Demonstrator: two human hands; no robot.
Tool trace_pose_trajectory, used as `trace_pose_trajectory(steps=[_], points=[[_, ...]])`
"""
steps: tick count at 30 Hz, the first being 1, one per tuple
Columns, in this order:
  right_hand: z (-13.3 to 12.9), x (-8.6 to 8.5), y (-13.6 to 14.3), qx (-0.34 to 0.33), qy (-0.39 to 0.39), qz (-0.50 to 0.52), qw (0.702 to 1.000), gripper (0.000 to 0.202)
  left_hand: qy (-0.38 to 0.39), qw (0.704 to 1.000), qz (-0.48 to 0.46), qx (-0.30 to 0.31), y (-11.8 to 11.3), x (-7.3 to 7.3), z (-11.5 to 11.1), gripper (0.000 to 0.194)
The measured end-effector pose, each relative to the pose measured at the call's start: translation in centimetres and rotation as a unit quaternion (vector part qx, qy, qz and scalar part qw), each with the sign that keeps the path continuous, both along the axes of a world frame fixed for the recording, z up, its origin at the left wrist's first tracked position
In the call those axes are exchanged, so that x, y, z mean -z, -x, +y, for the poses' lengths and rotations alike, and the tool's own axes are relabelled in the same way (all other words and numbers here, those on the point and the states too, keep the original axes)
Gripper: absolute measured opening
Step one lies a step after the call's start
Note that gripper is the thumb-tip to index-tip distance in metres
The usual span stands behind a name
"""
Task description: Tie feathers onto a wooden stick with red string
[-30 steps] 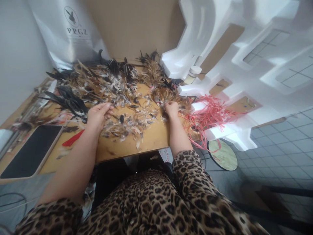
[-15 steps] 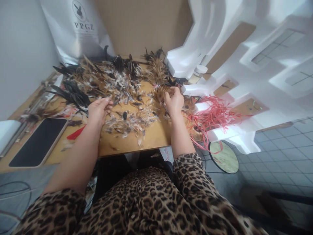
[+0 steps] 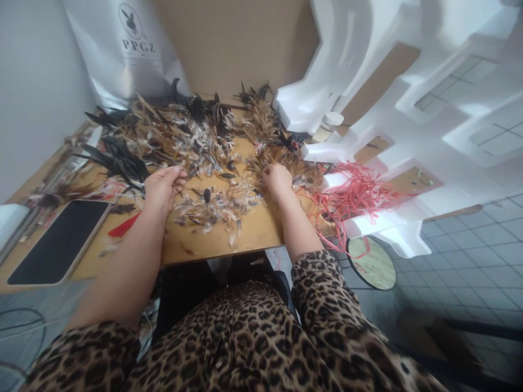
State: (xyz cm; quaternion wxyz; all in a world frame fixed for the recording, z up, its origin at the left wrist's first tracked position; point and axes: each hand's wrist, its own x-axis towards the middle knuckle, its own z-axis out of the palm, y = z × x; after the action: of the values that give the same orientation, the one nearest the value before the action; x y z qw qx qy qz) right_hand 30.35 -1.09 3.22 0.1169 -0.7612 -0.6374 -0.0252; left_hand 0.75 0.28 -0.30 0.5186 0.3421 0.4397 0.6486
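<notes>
yellow-brown table (image 3: 204,238), its near edge at the person's lap; pale wall (image 3: 32,81) to the left, brown board (image 3: 241,49) upright at the far side, grey tiled floor (image 3: 469,239) to the right. a silver bag (image 3: 143,71) lettered "ppgz" stands far left. white foam packing (image 3: 347,49) bounds the far right corner and overhangs the right edge; a white-lidded jar (image 3: 327,125) is beside it, red strands (image 3: 359,188) tangle over its near part. a round greenish disc (image 3: 373,264) is lower, off the right edge. phone (image 3: 61,242) near left; a red piece (image 3: 125,225) beside it, partly covered by the left forearm. feather pile (image 3: 196,136) spreads far and centre, black feathers (image 3: 122,160) at its left, loose feathers (image 3: 220,209) between the hands. left hand (image 3: 162,185): thumb and forefinger together just beside the pile; cannot tell if anything is pinched. right hand (image 3: 278,181): at the near side of a brown feather bundle (image 3: 300,163), masking part of it; fingers curled, grip cannot be told.
</notes>
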Motion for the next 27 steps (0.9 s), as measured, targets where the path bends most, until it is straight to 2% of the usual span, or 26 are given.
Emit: trace_pose_trajectory(steps=[8,18,23,25,27], points=[[2.1,1.4,1.1,-0.006,0.052,-0.082,0.995,0.030,0.004,1.000,0.009,0.005,0.2,0.1,0.0,0.018],[3.4,1.8,0.7,0.022,0.049,-0.059,0.997,0.031,0.018,1.000,0.018,0.002,0.1,0.0,-0.1,0.017],[2.5,1.7,0.2,0.014,-0.010,-0.006,1.000,0.029,0.029,0.999,0.023,0.003,0.0,-0.4,-0.4,0.016],[2.1,1.5,-0.2,0.000,-0.064,0.058,0.996,0.024,0.026,0.999,0.019,0.004,0.0,-0.5,-0.4,0.018],[1.7,1.4,-1.0,-0.020,-0.120,0.164,0.979,0.019,0.023,1.000,0.015,0.005,0.0,-0.5,-0.5,0.017]])
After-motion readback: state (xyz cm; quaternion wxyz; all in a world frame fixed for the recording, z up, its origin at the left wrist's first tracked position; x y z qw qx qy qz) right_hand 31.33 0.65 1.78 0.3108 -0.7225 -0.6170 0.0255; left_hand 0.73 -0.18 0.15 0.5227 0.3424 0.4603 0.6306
